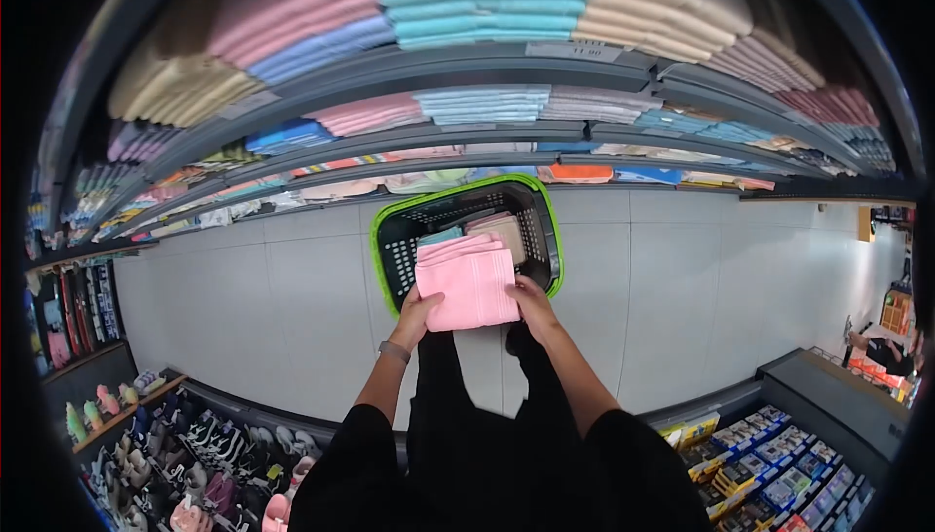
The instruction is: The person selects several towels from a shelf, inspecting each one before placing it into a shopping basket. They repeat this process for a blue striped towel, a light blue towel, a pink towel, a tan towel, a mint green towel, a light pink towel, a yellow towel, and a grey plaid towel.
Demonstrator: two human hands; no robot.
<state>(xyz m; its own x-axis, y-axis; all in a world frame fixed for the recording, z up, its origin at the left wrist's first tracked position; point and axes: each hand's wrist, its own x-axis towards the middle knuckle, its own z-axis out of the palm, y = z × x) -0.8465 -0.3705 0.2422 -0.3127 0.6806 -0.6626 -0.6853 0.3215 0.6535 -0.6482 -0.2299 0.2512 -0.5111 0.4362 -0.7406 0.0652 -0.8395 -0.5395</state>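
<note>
A folded pink towel [469, 291] is held in front of me by both hands, over the near part of a black shopping basket [395, 225] with a bright green rim. My left hand [418, 311] grips the towel's left edge, thumb on top. On its right edge my right hand [531, 302] is closed in the same way. Inside the basket lie a beige folded towel [510, 238] and a teal folded cloth [441, 236], both partly hidden by the pink towel. The basket stands on the floor.
Shelves ahead carry stacked towels, among them a teal stack [487, 16] and a beige stack [662, 1]. Grey floor tiles [672, 279] surround the basket. Shoes [209, 464] fill a display behind left; packaged goods [769, 464] sit behind right. Another person [881, 349] is far right.
</note>
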